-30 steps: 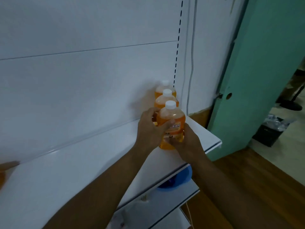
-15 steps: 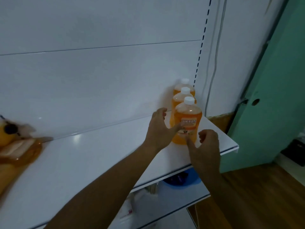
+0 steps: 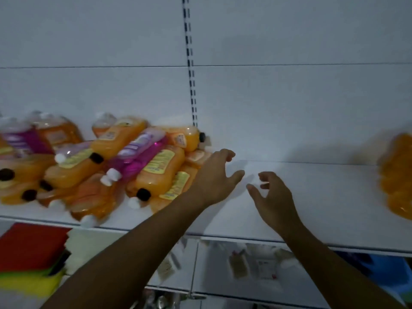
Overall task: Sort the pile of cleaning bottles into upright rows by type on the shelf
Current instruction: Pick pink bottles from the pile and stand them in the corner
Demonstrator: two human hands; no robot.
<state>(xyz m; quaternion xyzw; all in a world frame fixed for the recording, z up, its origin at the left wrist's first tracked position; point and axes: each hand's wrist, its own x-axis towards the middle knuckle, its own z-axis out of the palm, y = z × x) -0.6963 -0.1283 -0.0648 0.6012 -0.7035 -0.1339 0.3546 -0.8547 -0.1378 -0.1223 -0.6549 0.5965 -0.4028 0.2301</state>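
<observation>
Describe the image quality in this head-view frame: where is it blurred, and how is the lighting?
Head view: dim, bluish lighting; motion blur smears the orange bottles at the right edge into one blob and softens the heap of orange and purple plastic bottles at left; the left hand and right hand are sharper, casting soft shadows on the white shelf board.

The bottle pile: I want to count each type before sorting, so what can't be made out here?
Head view only:
- Pile of bottles: cut off by the left edge; lower bottles buried under upper ones.
- Labels: blurred, unreadable.
- Orange bottles at right: smeared by motion and cropped by the edge; number unclear.
- Left hand covers the pile's right end.
</observation>
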